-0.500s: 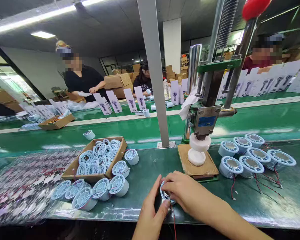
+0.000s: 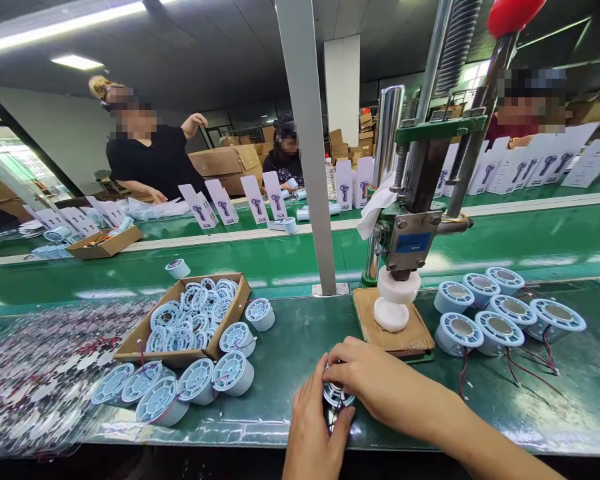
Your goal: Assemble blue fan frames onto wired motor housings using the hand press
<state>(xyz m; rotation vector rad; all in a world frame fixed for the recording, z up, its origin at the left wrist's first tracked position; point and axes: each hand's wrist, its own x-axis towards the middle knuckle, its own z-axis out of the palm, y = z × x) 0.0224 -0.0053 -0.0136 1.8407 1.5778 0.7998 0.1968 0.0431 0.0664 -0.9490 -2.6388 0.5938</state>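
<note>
Relative to the earlier frame, the left hand has closed in around the round part, and its thumb now lies along the lower edge. More of the light-blue spoked rim and silvery metal is exposed. The red wire, which hung past the edge of the bench, is no longer clearly visible. Across the line, the co-worker in black has moved from hands held together to one arm raised outward and the other lowered.

Left hand: partly closed, fingers extended together along the left side of the round part, thumb opposed at the near side. Right hand: partly closed, fingers bent over the top of the round part with fingertips on it; its thumb is hidden.

Position of the round part: between both hands, near the front edge of the bench, on the near side of the press and its wooden base. White pads, upper and lower, are located above the base.

Left of the hands: a cardboard box of light-blue rings, with light-blue housings beside it. Right of the press: a group of housings with metal centres and trailing wires.
</note>
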